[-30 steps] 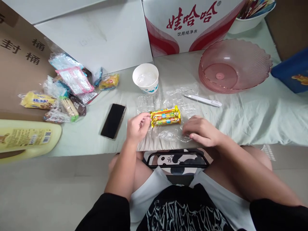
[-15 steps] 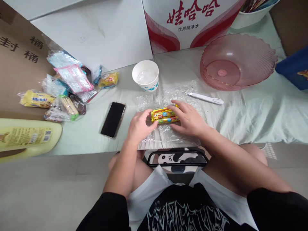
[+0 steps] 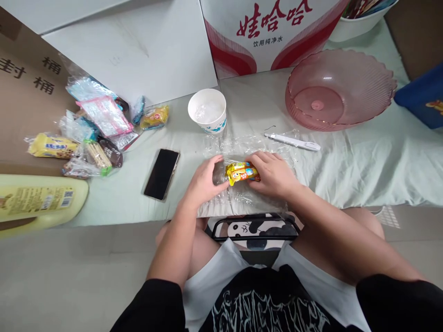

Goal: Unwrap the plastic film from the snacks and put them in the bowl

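Head view: left hand (image 3: 204,177) and right hand (image 3: 273,173) each pinch shut on one end of the yellow snack pack (image 3: 241,172), keeping it level over the clear plastic sheet (image 3: 249,145) (a two-ended hold for steadiness, I'd say). Behind it, the paper cup (image 3: 206,110) holds crumpled clear film, and the pink bowl (image 3: 339,87) sits off to the right.

Glossy foil snack packet (image 3: 241,172) on crinkled clear plastic wrap (image 3: 249,196).

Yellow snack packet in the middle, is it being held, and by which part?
Yes. The left hand pinches the yellow snack packet at its left end; the right hand grips its right end, over the clear plastic sheet.
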Tool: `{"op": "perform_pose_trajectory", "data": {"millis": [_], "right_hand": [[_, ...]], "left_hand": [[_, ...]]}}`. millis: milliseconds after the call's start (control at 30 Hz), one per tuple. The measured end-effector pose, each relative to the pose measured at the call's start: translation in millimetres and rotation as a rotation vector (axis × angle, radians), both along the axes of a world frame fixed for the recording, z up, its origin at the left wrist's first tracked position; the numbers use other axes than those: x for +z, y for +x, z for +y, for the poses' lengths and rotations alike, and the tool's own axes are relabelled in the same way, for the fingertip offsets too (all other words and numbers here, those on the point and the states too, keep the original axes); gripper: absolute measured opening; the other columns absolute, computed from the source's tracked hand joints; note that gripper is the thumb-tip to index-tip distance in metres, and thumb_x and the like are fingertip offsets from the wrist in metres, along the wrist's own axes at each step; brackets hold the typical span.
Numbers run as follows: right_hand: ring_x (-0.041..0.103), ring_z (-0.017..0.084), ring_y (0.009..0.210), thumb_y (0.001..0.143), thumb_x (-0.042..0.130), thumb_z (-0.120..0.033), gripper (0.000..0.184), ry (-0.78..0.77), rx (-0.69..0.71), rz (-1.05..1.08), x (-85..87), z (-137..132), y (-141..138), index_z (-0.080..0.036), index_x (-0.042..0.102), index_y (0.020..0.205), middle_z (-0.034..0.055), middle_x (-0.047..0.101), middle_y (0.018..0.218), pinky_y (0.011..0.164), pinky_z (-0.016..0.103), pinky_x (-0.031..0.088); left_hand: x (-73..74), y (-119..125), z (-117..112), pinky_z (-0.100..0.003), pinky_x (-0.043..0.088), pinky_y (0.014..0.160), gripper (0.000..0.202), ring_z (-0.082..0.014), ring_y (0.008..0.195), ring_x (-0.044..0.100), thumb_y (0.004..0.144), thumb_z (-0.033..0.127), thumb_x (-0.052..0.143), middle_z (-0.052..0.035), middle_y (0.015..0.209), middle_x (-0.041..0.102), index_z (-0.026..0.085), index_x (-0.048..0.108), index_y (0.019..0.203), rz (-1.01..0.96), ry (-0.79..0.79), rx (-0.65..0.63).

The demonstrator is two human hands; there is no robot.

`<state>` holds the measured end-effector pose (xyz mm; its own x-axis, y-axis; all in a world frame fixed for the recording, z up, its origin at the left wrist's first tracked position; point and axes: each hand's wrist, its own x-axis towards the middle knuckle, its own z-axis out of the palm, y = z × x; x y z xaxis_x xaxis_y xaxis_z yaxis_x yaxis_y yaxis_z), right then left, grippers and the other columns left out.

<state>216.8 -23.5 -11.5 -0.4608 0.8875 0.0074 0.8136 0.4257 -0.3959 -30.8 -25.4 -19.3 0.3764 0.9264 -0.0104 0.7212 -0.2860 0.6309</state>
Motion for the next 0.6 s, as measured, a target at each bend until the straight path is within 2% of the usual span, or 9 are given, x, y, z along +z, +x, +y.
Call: {"op": "perform_pose_trajectory", "data": {"millis": [100, 167, 233, 333, 467, 600], "right_hand": [[0.065, 0.032, 0.107, 0.080, 0.062, -0.030, 0.041, -0.008, 0.009, 0.016, -0.5, -2, 7, -0.020, 0.059, 0.120, 0.0113, 0.074, 0.113, 0.089, 0.041, 0.040], [0.066, 0.031, 0.105, 0.080, 0.063, -0.029, 0.042, 0.000, 0.018, 0.013, 0.4, -5, 10, -0.019, 0.060, 0.121, 0.0115, 0.075, 0.110, 0.089, 0.041, 0.039], [0.067, 0.031, 0.103, 0.082, 0.062, -0.027, 0.041, 0.018, 0.022, -0.009, 2.9, -8, 11, -0.019, 0.062, 0.122, 0.0115, 0.076, 0.107, 0.089, 0.041, 0.039], [0.067, 0.030, 0.100, 0.083, 0.060, -0.020, 0.033, 0.016, 0.031, -0.085, 8.6, -13, 9, -0.020, 0.066, 0.116, 0.0107, 0.076, 0.107, 0.088, 0.042, 0.038], [0.067, 0.031, 0.102, 0.082, 0.059, -0.015, 0.029, -0.073, 0.007, -0.130, 11.6, -14, 10, -0.021, 0.068, 0.109, 0.0105, 0.076, 0.106, 0.086, 0.041, 0.039], [0.068, 0.030, 0.106, 0.078, 0.061, -0.014, 0.041, -0.103, 0.009, 0.097, 14.0, -18, 27, -0.021, 0.066, 0.118, 0.0108, 0.076, 0.112, 0.093, 0.044, 0.044]], "left_hand": [[3.5, -1, 1, -0.057, 0.034, 0.127, 0.074, -0.0338, 0.151, 0.045, 0.081, 0.029, 0.076, -0.0155, 0.158, 0.053, 0.020, 0.046, 0.148, 0.133, -0.021, -0.044], [6.7, -1, 1, -0.062, 0.023, 0.131, 0.075, -0.0355, 0.158, 0.033, 0.081, 0.028, 0.075, -0.0134, 0.164, 0.047, 0.020, 0.047, 0.150, 0.229, -0.060, -0.065], [9.6, 1, 0, -0.064, 0.017, 0.132, 0.073, -0.0353, 0.161, 0.027, 0.082, 0.028, 0.072, -0.0112, 0.167, 0.042, 0.021, 0.048, 0.151, 0.296, -0.104, -0.082], [12.2, 3, 1, -0.063, 0.016, 0.133, 0.071, -0.0332, 0.162, 0.025, 0.083, 0.028, 0.070, -0.0093, 0.169, 0.039, 0.021, 0.050, 0.150, 0.338, -0.122, -0.090], [12.3, 4, 2, -0.061, 0.017, 0.133, 0.069, -0.0323, 0.161, 0.028, 0.082, 0.028, 0.069, -0.0080, 0.168, 0.042, 0.023, 0.052, 0.149, 0.353, -0.108, -0.077], [10.9, 2, 2, -0.060, 0.018, 0.133, 0.067, -0.0323, 0.161, 0.029, 0.082, 0.030, 0.070, -0.0074, 0.167, 0.044, 0.024, 0.055, 0.147, 0.338, -0.078, -0.076]]}}
